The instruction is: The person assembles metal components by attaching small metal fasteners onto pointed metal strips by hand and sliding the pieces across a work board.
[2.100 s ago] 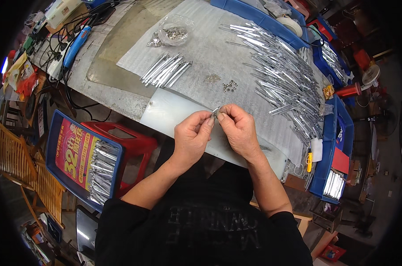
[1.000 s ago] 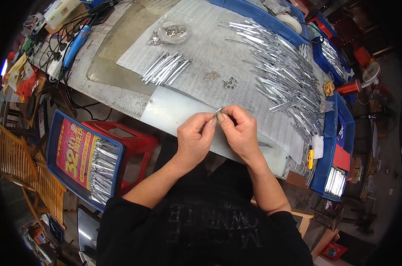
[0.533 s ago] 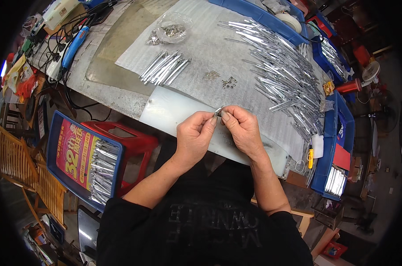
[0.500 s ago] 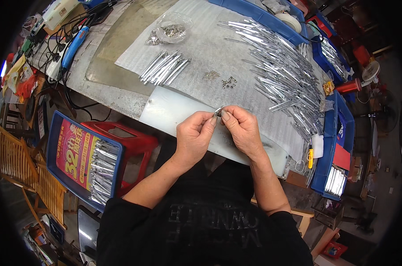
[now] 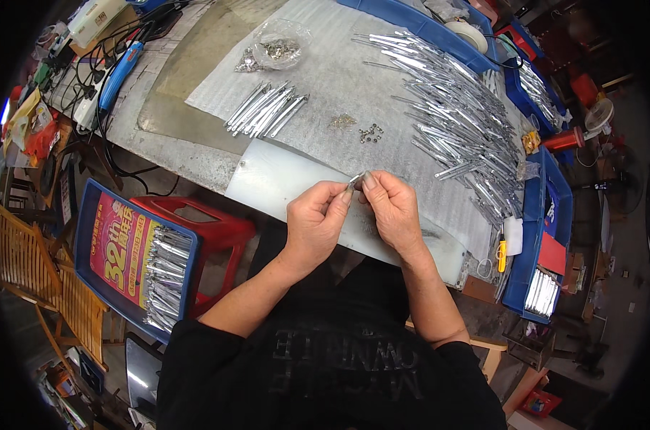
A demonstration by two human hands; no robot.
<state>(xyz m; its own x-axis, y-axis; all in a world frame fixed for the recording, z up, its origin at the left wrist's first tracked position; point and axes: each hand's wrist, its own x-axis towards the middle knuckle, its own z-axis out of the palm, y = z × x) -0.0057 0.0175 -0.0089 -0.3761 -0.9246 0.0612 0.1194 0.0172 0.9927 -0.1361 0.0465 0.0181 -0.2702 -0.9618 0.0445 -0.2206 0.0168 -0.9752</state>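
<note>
Between my two hands, over a white board (image 5: 275, 179), is a thin silvery metal strip (image 5: 355, 178); fingers cover most of it. My left hand (image 5: 316, 221) pinches it between thumb and index finger. The thumb and index finger of my right hand (image 5: 393, 213) close on its other end. Beyond the hands, small round metal nuts (image 5: 371, 134) lie beside a little heap of tiny brass-coloured pieces (image 5: 342, 122). A loose row of metal strips (image 5: 266, 110) rests to the left of them.
A large pile of metal strips (image 5: 461, 115) covers the table's right side, edged by blue trays (image 5: 547, 215). A clear bag of small parts (image 5: 280, 49) lies at the back. At left, a blue tray (image 5: 135, 258) sits on a red stool (image 5: 225, 229). A yellow-handled tool (image 5: 502, 256) lies at right.
My right thumb and fingertips have shifted slightly up and to the right at the strip. My left hand has barely moved. Everything else stays in place.
</note>
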